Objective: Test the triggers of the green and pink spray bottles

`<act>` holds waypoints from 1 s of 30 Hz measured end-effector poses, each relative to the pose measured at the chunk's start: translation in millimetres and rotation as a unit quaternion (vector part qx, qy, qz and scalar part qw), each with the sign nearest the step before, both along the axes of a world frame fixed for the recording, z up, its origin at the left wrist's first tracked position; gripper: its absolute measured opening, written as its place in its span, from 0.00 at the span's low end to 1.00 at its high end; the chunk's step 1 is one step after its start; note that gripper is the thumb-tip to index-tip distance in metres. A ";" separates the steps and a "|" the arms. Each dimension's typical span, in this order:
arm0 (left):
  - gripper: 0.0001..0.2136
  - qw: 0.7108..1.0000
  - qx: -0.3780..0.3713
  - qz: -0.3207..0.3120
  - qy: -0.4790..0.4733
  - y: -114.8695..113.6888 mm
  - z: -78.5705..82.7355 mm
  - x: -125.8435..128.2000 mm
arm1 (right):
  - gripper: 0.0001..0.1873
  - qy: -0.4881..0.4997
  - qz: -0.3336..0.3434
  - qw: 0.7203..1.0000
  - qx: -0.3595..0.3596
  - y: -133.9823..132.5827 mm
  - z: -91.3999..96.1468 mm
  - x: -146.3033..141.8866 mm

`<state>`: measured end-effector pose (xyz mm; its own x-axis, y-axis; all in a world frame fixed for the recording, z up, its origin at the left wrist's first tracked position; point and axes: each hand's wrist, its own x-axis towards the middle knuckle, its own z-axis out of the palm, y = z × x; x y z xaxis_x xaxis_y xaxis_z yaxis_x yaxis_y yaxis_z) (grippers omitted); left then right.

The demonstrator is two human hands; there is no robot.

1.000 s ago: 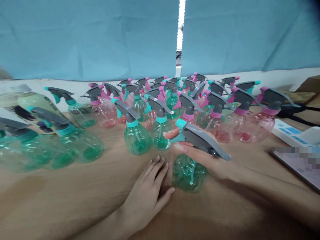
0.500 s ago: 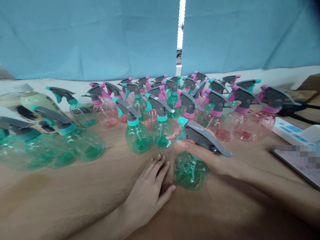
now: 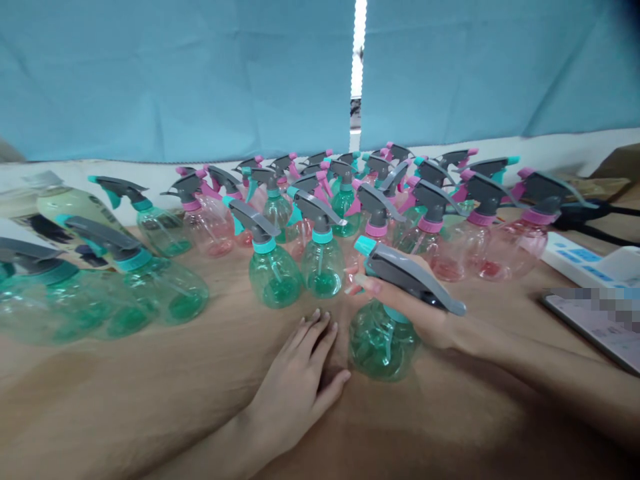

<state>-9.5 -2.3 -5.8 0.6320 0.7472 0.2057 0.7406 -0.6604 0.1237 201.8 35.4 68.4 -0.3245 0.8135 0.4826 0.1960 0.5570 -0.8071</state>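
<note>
Brown table (image 3: pixel 125 387), blue cloth (image 3: pixel 200 80) behind. Far left, green bottles (image 3: pixel 183 303), untouched. Left hand (image 3: pixel 295 380) palm-down on table, empty. Just right, green spray bottle (image 3: pixel 383 350) stands, sprayer head (image 3: pixel 405 272) already fitted; right hand (image 3: pixel 423 315) wraps below it, seemingly squeezing, not yet released.

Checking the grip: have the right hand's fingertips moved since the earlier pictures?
Yes: the fingertips have drawn back picture-right, away from the green bottle standing just left of them, which they earlier overlapped.

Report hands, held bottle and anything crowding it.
Right hand gripping green spray bottle by its head. Left hand resting on table, holding nothing. Other spray bottles close beyond.
</note>
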 end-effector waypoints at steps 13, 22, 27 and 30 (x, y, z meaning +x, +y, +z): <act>0.25 1.000 -0.003 0.000 0.018 -0.2 1.2 0.4 | 0.06 0.022 0.010 0.999 -0.034 -1.0 -3.7 -2.2; 0.26 1.000 -0.004 -0.007 0.020 0.6 2.0 1.1 | 0.07 0.039 0.006 0.998 -0.045 -3.1 -2.3 -2.6; 0.26 1.000 0.001 -0.004 0.017 0.6 -0.4 -0.4 | 0.07 0.044 0.005 0.997 -0.055 -4.1 -3.6 -2.5; 0.26 1.000 0.002 -0.003 0.016 0.5 -0.2 -0.7 | 0.07 0.049 0.010 0.997 -0.057 -4.0 -3.9 -3.1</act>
<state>-10.2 -1.8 -6.1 0.6429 0.7424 0.1882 0.7399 -0.6656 0.0979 198.7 31.4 64.5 -0.2969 0.8588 0.4176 0.1032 0.4636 -0.8800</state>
